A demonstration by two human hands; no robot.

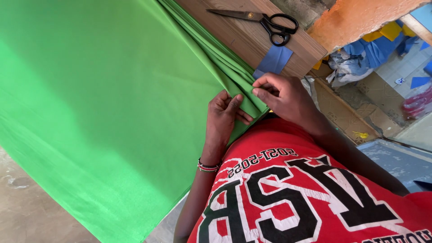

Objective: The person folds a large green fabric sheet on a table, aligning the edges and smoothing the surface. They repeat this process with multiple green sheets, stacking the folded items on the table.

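Left hand (223, 118) and right hand (284, 95) both pinch the layered corner of a large bright green cloth sheet (99, 99), spread over a brown wooden table (252, 38). Black-handled steel scissors (263, 21) lie well apart, beyond a blue tape patch (275, 59).

bright daylight | soft shadows across green cloth (99, 99) | sharp focus | no glare
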